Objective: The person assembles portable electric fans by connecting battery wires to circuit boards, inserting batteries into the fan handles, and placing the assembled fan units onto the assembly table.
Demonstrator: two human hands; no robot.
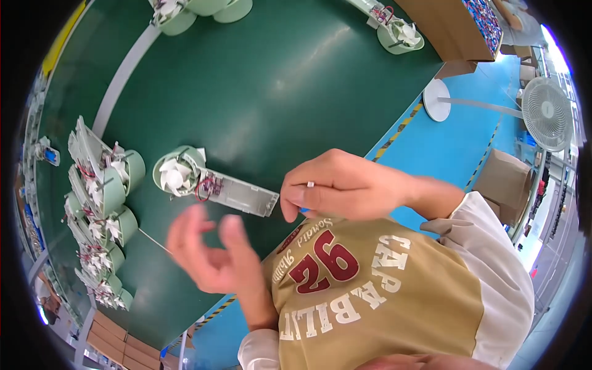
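Note:
An opened small fan (237,192) lies on the green table, with a pale green round head, white blades, red wires and a long hollow whitish handle pointing to the right. My right hand (339,188) hovers just past the handle's end, fingers bent together. A small blue thing (303,209) shows beneath its fingertips; most of it is hidden, so I cannot tell its kind. Nearer to me than the fan head, my left hand (213,256) is raised with thumb and fingers apart, slightly blurred, and nothing shows in it.
Several similar opened fans (102,209) stand crowded at the left, and others (399,36) lie along the far side. A cardboard box (456,31) of small colourful pieces sits at the far right. Beyond the table edge stand a pedestal fan (547,114) and a carton (502,182).

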